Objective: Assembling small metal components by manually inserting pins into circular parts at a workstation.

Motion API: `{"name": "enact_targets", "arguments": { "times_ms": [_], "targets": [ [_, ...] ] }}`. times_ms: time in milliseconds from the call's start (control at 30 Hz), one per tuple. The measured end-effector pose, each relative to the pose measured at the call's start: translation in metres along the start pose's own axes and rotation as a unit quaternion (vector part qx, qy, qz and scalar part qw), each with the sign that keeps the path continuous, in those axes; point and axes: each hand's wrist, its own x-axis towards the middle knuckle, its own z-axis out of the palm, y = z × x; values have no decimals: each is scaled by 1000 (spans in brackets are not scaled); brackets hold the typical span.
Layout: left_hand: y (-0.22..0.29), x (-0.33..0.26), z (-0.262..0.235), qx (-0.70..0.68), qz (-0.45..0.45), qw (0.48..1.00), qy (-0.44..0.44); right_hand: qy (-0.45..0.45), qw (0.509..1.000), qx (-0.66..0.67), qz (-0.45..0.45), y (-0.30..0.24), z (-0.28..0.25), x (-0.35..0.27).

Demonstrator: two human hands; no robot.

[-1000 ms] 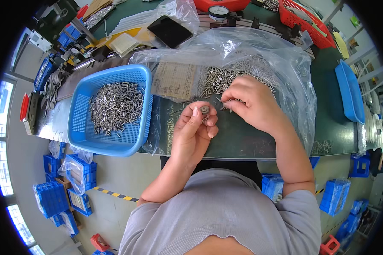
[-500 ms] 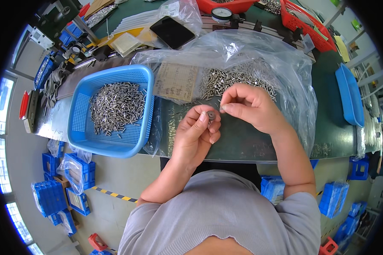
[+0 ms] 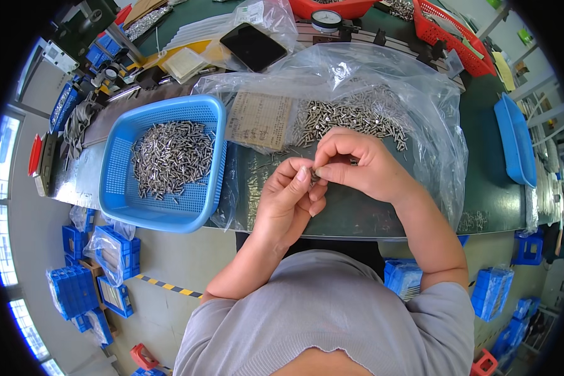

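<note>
My left hand (image 3: 288,199) is closed around a small round grey metal ring (image 3: 314,176), with the thumb pressed against it. My right hand (image 3: 362,164) is pinched shut, its thumb and forefinger tips meeting the ring; whatever sits between them is hidden. Beyond the hands, a heap of small metal pins (image 3: 324,119) lies on and under a clear plastic bag (image 3: 429,119). To the left stands a blue plastic basket (image 3: 114,203), with many similar pins (image 3: 172,156) in it. A brown written card (image 3: 259,119) lies between basket and heap.
A black phone (image 3: 254,47) rests on plastic wrapping at the back. Behind the bag stands a round dial gauge (image 3: 326,21). A red basket (image 3: 445,31) is at the far right, and a blue tray (image 3: 515,141) sits along the right edge of the green table (image 3: 492,207).
My right hand has moved left and slightly down, bringing its pinched fingertips against the ring. The left hand has stayed nearly in place, and the ring is now partly covered.
</note>
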Motion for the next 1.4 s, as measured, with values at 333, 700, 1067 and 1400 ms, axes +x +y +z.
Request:
{"name": "enact_targets", "arguments": {
  "times_ms": [333, 700, 1067, 1400],
  "targets": [
    [1, -1, -6, 12, -24, 999, -26, 22, 979, -170, -110, -7, 4, 0],
    [-1, 0, -4, -10, 34, 999, -6, 86, 987, -132, -41, -9, -1, 1],
    [1, 1, -3, -13, 26, 999, -15, 110, 856, -488, -131, 19, -4, 8],
    [0, 0, -5, -18, 25, 999, -13, 134, 860, -472, -142, 19, -2, 8]
  ]
}}
